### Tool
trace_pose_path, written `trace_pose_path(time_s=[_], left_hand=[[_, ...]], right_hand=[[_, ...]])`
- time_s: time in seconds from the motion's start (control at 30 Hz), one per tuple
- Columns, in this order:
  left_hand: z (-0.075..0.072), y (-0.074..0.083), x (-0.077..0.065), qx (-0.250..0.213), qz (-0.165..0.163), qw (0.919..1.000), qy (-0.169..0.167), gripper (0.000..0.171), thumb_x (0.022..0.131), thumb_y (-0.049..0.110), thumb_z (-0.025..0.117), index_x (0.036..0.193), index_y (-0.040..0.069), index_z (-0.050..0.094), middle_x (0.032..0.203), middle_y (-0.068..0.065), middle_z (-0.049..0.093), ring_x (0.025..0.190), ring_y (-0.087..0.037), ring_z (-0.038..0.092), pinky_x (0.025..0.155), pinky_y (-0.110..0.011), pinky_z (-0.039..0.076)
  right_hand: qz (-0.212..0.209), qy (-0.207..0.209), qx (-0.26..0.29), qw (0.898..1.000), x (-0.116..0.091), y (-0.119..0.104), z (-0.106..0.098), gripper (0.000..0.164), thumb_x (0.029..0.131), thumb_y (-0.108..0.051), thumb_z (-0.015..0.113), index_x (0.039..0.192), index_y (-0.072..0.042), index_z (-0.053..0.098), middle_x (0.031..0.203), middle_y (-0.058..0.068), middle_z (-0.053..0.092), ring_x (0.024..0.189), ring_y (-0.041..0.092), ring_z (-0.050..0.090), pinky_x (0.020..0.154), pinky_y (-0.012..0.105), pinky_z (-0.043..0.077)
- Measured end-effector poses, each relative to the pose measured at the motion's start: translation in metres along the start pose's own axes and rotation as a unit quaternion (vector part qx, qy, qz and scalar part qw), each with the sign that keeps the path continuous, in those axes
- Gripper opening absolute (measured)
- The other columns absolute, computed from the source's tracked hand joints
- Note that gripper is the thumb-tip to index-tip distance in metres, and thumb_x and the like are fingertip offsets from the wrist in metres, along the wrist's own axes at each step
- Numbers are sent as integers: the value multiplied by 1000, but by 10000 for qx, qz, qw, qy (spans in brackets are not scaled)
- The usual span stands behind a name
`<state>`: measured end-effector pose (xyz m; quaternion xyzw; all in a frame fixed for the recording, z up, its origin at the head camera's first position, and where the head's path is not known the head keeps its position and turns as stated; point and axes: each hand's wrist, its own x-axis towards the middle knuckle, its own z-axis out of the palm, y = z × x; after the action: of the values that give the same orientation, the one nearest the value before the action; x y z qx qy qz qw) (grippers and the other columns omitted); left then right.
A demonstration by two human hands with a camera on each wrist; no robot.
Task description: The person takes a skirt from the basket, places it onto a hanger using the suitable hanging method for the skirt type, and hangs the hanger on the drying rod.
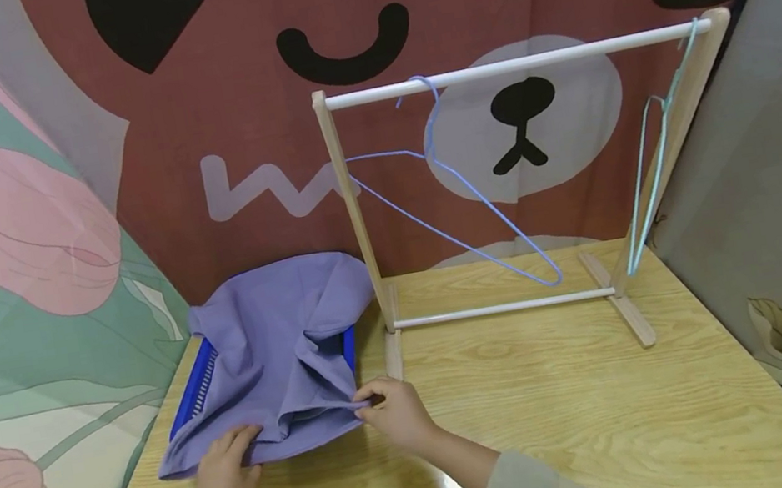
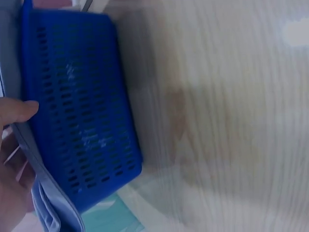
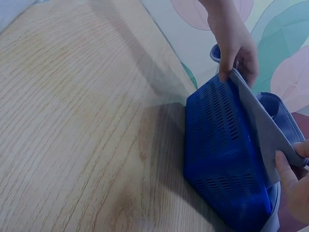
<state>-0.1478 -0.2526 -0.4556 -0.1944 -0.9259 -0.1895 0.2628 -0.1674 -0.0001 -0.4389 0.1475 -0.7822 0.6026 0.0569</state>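
Observation:
A purple cloth garment (image 1: 266,322) lies spread over a blue plastic basket (image 1: 194,389), its near edge hanging past the basket's front. With thumb and fingers my left hand (image 1: 223,477) pinches this near edge toward the left. My right hand (image 1: 399,416) pinches the same edge near its right corner. In the left wrist view the thumb lies over the cloth, with the slotted basket wall (image 2: 84,104) beside it. Both hands show on the cloth edge above the basket (image 3: 212,121) in the right wrist view. Most of the basket's inside is covered.
A wooden rack (image 1: 361,223) with a white top bar stands right of the basket. On it hang a blue hanger (image 1: 478,193) at the left and a mint-green hanger (image 1: 664,119) at the right. Patterned cloth walls (image 1: 269,237) enclose the wooden table (image 1: 554,422).

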Motion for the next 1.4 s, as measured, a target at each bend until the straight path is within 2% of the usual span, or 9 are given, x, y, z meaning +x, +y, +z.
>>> trace_pose_path(time_s=[0.17, 0.3, 0.47, 0.7, 1.0, 1.13, 1.27, 1.4], left_hand=[[-5, -4, 2, -183, 114, 9997, 62, 46, 49, -18, 63, 90, 1, 63, 88, -10, 59, 80, -31, 55, 68, -43, 42], [-8, -4, 4, -75, 133, 9999, 29, 38, 54, -17, 63, 86, 2, 63, 85, -9, 60, 79, -29, 55, 68, -42, 42], [-10, -3, 4, 102, 121, 9998, 87, 29, 58, -12, 64, 82, 3, 63, 80, -7, 60, 75, -28, 56, 66, -41, 44], [-12, -1, 5, 198, 34, 9997, 168, 28, 59, -11, 66, 82, 5, 64, 78, -5, 60, 74, -28, 57, 63, -41, 45], [-13, 1, 8, 59, -123, 9993, 347, 27, 60, -12, 65, 82, 3, 64, 80, -11, 62, 74, -31, 59, 61, -43, 45], [-15, 5, 12, -155, -343, 9984, 420, 25, 62, -13, 64, 83, 2, 65, 80, -12, 62, 73, -30, 59, 59, -42, 45], [-17, 8, 16, -392, -790, 9954, 371, 25, 65, -13, 62, 85, 2, 65, 81, -10, 63, 72, -27, 59, 58, -39, 46], [-20, 11, 20, -599, -1054, 9918, 414, 27, 66, -14, 61, 86, 4, 66, 82, -9, 64, 69, -20, 56, 56, -26, 45]], right_hand=[[119, -30, 48, 9999, 1, -2, -4, 10, 67, 4, 67, 76, -1, 65, 80, 3, 59, 74, 21, 55, 58, 19, 46], [135, -41, 76, 9999, 0, -2, -5, 10, 67, 5, 68, 75, 0, 65, 80, 4, 59, 72, 18, 55, 57, 18, 45], [219, -57, 312, 9993, -2, -2, -5, 9, 67, 6, 67, 75, 3, 65, 83, 9, 60, 73, 24, 56, 56, 19, 45], [279, 2, 19, 9996, -4, -6, -6, 9, 67, 4, 68, 75, 0, 66, 82, 6, 61, 74, 16, 54, 60, 19, 44], [231, 5, -6, 9997, -5, -11, -9, 11, 67, 4, 68, 77, 0, 66, 84, 7, 61, 79, 20, 55, 67, 24, 45], [71, -13, -15, 10000, -5, -12, -11, 12, 67, 6, 67, 77, 1, 65, 85, 9, 61, 80, 21, 55, 70, 29, 47], [47, -89, 170, 9998, -5, -14, -13, 13, 67, 9, 66, 79, 4, 65, 86, 10, 60, 80, 21, 55, 70, 26, 48], [89, -150, 310, 9994, -4, -15, -15, 14, 68, 9, 65, 81, 4, 64, 88, 11, 60, 82, 23, 55, 70, 24, 48]])
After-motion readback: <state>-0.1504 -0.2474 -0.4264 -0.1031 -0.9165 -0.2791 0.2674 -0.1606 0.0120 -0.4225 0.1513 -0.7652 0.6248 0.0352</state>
